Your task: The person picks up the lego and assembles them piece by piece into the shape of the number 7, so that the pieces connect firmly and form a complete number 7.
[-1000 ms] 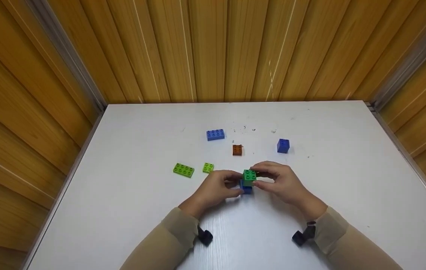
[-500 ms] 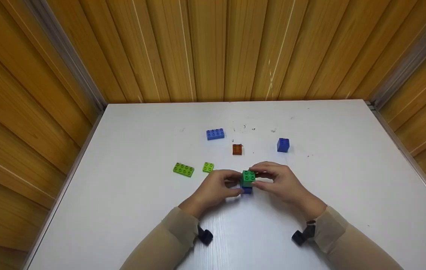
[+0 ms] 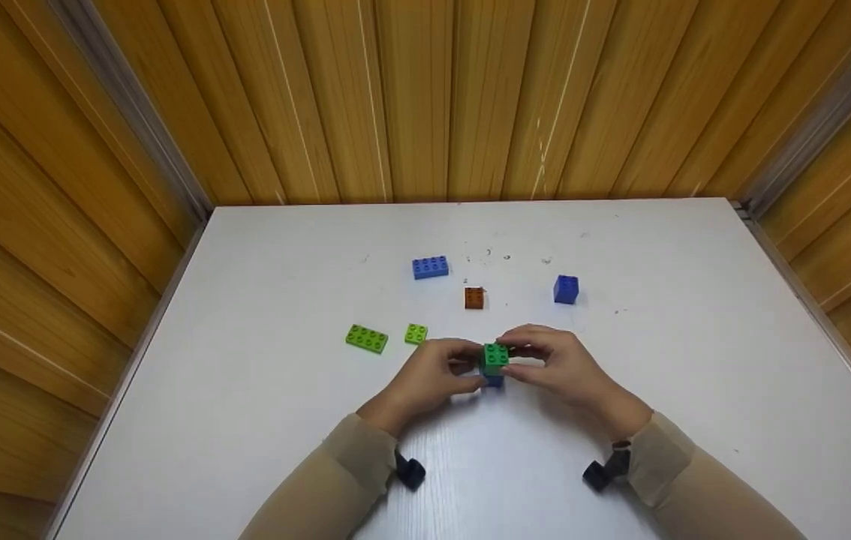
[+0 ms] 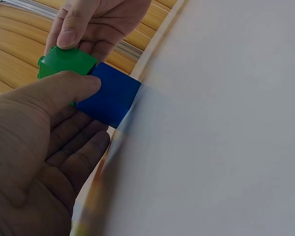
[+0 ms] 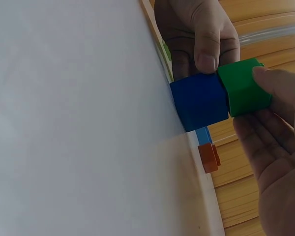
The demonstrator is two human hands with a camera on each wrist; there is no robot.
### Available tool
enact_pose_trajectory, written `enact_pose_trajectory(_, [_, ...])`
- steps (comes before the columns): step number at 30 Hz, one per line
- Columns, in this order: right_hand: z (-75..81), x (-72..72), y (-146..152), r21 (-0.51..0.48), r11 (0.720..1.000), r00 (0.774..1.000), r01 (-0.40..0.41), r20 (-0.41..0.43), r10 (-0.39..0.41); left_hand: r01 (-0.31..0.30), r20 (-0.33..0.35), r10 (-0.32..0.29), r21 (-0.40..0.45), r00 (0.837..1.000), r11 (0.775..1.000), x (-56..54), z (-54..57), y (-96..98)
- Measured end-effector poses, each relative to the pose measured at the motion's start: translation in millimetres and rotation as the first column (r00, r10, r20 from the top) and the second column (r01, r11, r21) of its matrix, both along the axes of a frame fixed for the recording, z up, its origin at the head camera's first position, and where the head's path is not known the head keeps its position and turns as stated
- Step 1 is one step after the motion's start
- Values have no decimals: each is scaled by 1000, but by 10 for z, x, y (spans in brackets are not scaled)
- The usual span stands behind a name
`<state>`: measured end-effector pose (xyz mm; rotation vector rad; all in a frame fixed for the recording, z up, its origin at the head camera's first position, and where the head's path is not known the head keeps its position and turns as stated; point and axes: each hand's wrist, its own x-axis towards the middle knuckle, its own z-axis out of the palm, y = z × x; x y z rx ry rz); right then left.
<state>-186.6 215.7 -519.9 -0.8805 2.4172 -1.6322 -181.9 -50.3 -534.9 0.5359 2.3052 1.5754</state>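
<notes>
My left hand (image 3: 433, 379) pinches a dark blue building brick (image 4: 110, 96) between thumb and fingers, low at the white tabletop. On top of it sits a green building brick (image 3: 496, 358), its studs facing up, which my right hand (image 3: 564, 367) grips between thumb and fingers. In the right wrist view the green brick (image 5: 243, 87) meets the blue brick (image 5: 200, 102) along a thin, slightly slanted seam. The left thumb (image 4: 83, 86) lies across the blue brick close to that seam.
Beyond the hands on the white table (image 3: 283, 255) lie a light blue brick (image 3: 430, 268), an orange-brown brick (image 3: 474, 298) and a tall blue brick (image 3: 566, 289). Two lime green bricks, a long one (image 3: 367, 339) and a small one (image 3: 416, 334), are to the left. Wood-patterned walls enclose the table.
The green brick and my right hand have shifted slightly left and down onto the blue brick, now lined up more squarely above it. The left hand has stayed in place.
</notes>
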Motion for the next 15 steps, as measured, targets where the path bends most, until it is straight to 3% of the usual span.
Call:
enact_pose_trajectory(9, [5, -4, 2, -18, 999, 1000, -29, -11, 29, -32, -8, 33, 93, 999, 995, 18, 115, 7])
enact_pose_trajectory(15, [26, 3, -2, 4, 1000, 1000, -17, 13, 17, -22, -46, 28, 114, 999, 993, 54, 179, 25])
